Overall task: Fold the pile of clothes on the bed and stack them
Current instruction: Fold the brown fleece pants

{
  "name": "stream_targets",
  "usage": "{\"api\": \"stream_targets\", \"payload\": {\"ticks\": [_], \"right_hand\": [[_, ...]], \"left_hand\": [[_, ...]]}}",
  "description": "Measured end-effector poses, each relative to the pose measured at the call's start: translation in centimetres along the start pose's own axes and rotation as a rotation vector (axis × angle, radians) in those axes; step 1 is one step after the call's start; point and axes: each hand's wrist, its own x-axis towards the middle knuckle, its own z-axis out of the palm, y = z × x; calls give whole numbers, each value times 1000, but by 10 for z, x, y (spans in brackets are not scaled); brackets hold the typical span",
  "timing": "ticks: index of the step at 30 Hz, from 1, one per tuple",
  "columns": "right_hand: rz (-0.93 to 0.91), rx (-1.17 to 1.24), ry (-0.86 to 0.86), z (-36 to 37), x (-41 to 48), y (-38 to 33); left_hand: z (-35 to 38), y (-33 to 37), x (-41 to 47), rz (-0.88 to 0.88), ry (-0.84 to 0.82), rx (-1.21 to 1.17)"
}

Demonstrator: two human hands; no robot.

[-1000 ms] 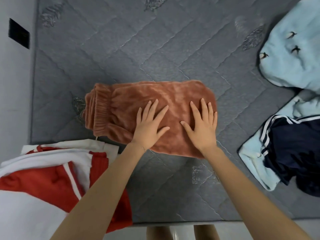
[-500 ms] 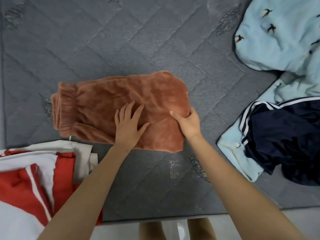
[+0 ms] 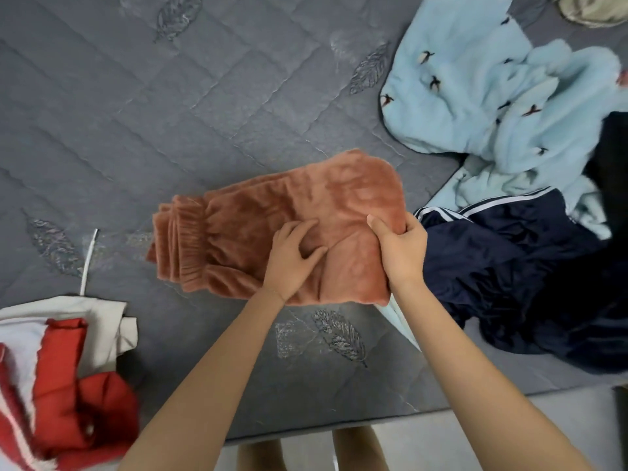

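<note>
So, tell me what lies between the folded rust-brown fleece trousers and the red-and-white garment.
In the head view, only grey quilted mattress separates the rust-brown fleece trousers from the red-and-white garment, apart from a thin white cord lying there.

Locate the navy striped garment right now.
Head view, right side of the bed: the navy striped garment lies partly over the light blue fleece, just beside the rust fleece garment that the right hand grips.

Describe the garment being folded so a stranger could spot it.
On the grey bed, look between the red-and-white clothes at left and the navy garment at right. The left hand and right hand grip a plush garment there. It alone is rust-brown, with a gathered band at its left end.
</note>
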Motion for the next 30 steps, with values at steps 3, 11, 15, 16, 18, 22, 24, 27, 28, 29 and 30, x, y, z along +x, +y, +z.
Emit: {"api": "stream_targets", "payload": {"ticks": [3,11,15,16,18,22,24,27,28,29,30], "right_hand": [[-42,13,-41,7,-7,-14],[-274,-155,-408,94,-58,-30],[-295,-228,-564,132,-76,-20],[-272,-211,-626,137,-79,-16],[-327,-234,-715,144,-84,-11],[-453,-190,-639,151,-84,-4],[-507,-205,-482,154,-79,-1],[-638,-421,-376,157,-70,2],[-630,-498,-383,159,-69,2],[-612,-564,-393,162,-68,1],[-593,-618,-405,167,-68,2]], "left_hand": [[-9,10,5,-72,6,-209],[-96,14,-19,-408,31,-789],[-129,0,-30,-398,11,-880],[-133,-7,-33,-401,3,-886],[-140,-17,-36,-414,33,-818],[-147,-43,-40,-408,139,-482],[-154,-55,-41,-398,196,-444],[-177,-70,-44,-437,290,-524],[-185,-77,-46,-441,331,-523],[-193,-84,-49,-439,373,-506],[-199,-92,-51,-442,403,-475]]}}
